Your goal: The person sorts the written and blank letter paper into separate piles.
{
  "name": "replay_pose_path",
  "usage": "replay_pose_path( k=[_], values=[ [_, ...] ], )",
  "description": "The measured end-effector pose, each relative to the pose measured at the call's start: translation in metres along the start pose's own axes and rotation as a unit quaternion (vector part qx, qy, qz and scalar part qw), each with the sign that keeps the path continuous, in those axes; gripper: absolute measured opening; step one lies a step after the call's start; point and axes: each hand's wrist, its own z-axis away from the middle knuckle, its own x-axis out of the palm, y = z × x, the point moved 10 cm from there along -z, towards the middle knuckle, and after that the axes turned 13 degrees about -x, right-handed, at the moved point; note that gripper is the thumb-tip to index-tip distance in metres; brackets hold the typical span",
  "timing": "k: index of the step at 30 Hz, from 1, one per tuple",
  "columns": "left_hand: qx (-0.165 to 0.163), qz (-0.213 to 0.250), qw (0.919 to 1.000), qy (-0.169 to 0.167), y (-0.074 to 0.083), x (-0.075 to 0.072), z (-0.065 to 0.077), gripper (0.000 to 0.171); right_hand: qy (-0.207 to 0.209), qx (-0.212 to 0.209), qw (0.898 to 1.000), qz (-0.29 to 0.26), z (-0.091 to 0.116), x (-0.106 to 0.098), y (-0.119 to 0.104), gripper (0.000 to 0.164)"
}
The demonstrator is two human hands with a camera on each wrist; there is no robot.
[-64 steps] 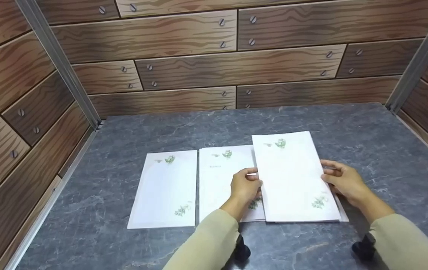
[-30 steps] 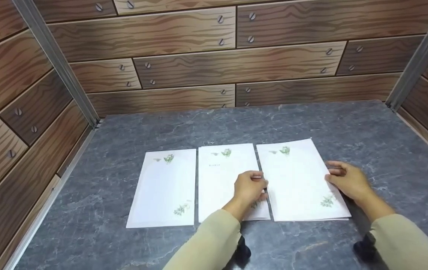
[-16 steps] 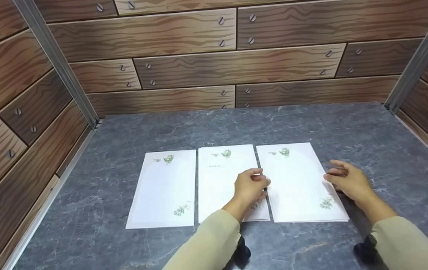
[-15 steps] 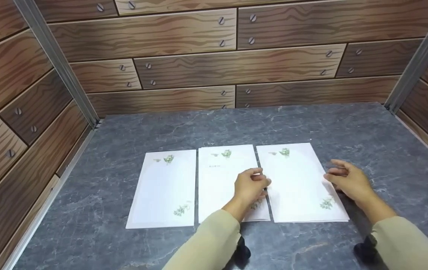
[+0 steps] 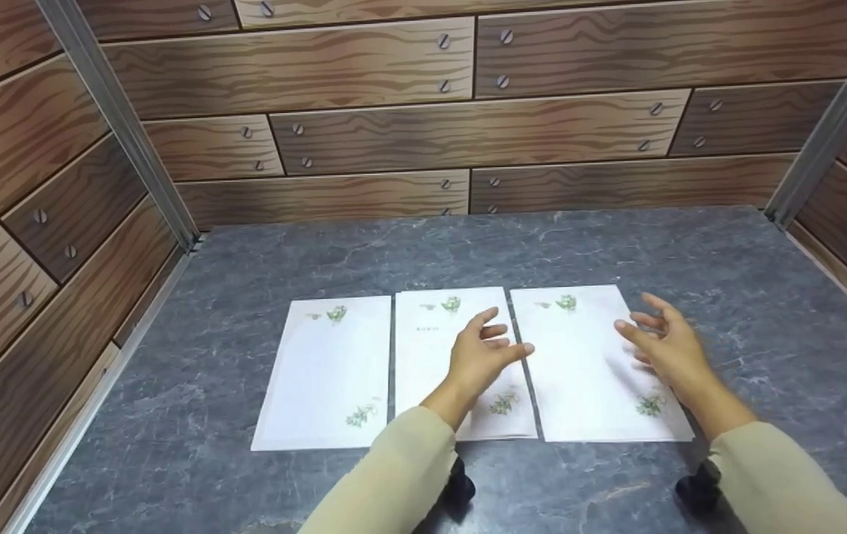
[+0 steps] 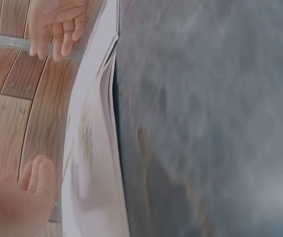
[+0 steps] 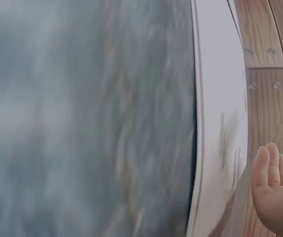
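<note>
Three stacks of white printed paper with green leaf motifs lie side by side on the table: a left stack (image 5: 327, 378), a middle stack (image 5: 423, 371) and a right stack (image 5: 572, 386). Over the middle stack hovers my left hand (image 5: 477, 356), fingers spread and slightly bent, holding nothing. My right hand (image 5: 668, 352) is above the outer edge of the right stack, also with nothing in it, and casts a shadow there. In the left wrist view, both hands show raised off the paper (image 6: 89, 158), whose near edge has a slight gap between sheets.
The grey marbled table (image 5: 305, 259) extends around the stacks. Wood-patterned panels (image 5: 364, 74) stand behind and on both sides, with metal corner posts (image 5: 123, 126). A black wrist mount (image 5: 460, 482) sits under each sleeve.
The papers both hands held at the right were lowered onto the right stack, shifted right and levelled with it. Then both hands let go, lifted and spread their fingers.
</note>
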Motion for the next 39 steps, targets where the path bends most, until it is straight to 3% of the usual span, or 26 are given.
replay_pose_path(
  k=[3, 7, 13, 21, 32, 39],
  values=[
    [0.015, -0.01, 0.9998, -0.005, 0.005, -0.009, 0.0, 0.081, 0.004, -0.003, 0.999, -0.035, -0.003, 0.011, -0.006, 0.092],
    [0.026, -0.029, 0.9992, 0.0, 0.008, -0.026, -0.001, 0.084, 0.018, -0.005, 0.999, -0.035, -0.006, 0.023, -0.011, 0.089],
    [0.026, -0.057, 0.9976, 0.03, 0.007, -0.057, -0.003, 0.086, 0.055, -0.004, 0.998, -0.044, -0.009, 0.043, -0.019, 0.083],
    [0.02, -0.065, 0.9966, 0.046, 0.004, -0.097, -0.004, 0.09, 0.075, -0.013, 0.996, -0.055, -0.014, 0.073, -0.031, 0.079],
    [0.013, -0.081, 0.9957, 0.044, -0.003, -0.145, 0.001, 0.089, 0.042, -0.016, 0.995, -0.09, -0.019, 0.122, -0.052, 0.085],
    [0.012, -0.094, 0.9945, 0.044, -0.007, -0.174, 0.005, 0.092, 0.0, -0.02, 0.998, -0.065, -0.018, 0.152, -0.063, 0.092]
  ],
)
